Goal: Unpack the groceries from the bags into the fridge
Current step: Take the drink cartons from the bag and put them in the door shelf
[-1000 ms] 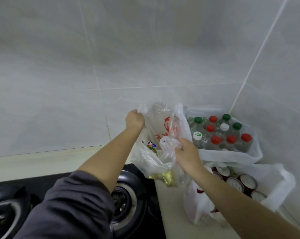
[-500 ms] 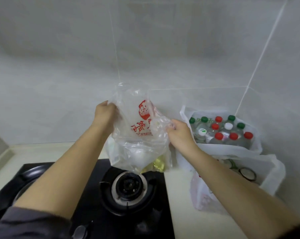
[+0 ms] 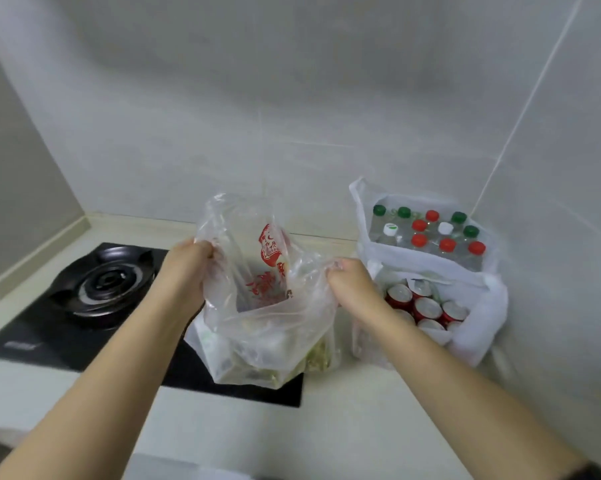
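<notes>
A pale countertop point(image 3: 344, 420) is running into a tiled corner, where the clear plastic bag point(image 3: 264, 323) is sitting half over the black gas hob point(image 3: 95, 299). The left hand point(image 3: 185, 268) and right hand point(image 3: 352, 285) are each pinching its rim with closed fingers, probably spreading the mouth to reach the blurred groceries inside. Its red printed characters are staying illegible, while a white bag of bottles point(image 3: 427, 233) and a white bag of cans point(image 3: 427, 306) are waiting at the right.

You've got the clear plastic bag point(image 3: 257, 323) with red print pulled open at the mouth, bottom resting on the stove edge, contents blurred. To its right, a white bag of capped bottles point(image 3: 427, 233) sits in the corner, a white bag of red cans point(image 3: 427, 306) just in front.
</notes>
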`<act>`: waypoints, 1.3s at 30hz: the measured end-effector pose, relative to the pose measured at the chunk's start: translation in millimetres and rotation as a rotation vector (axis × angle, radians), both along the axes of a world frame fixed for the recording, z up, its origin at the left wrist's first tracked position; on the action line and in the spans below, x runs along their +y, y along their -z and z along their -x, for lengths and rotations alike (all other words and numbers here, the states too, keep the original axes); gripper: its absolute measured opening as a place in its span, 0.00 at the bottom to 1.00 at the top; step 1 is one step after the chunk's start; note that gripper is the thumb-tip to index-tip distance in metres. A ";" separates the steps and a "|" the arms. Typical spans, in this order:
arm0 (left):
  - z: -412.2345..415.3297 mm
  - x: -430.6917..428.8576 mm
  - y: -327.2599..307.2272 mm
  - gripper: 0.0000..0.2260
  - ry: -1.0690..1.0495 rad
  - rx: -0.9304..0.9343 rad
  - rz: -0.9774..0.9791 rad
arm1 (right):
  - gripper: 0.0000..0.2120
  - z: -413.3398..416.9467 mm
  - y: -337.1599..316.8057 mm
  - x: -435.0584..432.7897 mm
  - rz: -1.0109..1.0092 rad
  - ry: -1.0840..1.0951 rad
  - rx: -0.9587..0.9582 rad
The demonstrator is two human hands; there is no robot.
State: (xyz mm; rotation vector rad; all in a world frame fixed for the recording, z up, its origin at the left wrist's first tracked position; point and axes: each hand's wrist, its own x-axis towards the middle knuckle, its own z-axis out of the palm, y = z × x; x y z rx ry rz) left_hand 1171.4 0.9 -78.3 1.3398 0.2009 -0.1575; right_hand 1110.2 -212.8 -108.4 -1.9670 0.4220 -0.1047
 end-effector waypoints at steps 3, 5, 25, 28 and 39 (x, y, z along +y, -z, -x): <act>52.4 -17.2 11.1 0.12 -0.018 -0.013 -0.041 | 0.11 39.8 8.5 -20.2 0.033 -0.014 0.030; 83.6 -33.0 17.0 0.12 -0.008 0.003 -0.081 | 0.10 64.7 15.2 -33.9 0.045 -0.002 0.070; 137.9 -158.3 95.9 0.08 0.009 0.092 -0.144 | 0.12 154.1 71.1 -163.9 0.016 0.304 0.088; 129.0 -159.9 101.8 0.07 -0.063 0.103 -0.143 | 0.09 151.7 76.1 -169.2 0.039 0.308 0.032; 132.1 -146.6 128.7 0.07 -0.092 0.244 -0.276 | 0.07 151.5 111.0 -178.3 0.186 0.210 0.036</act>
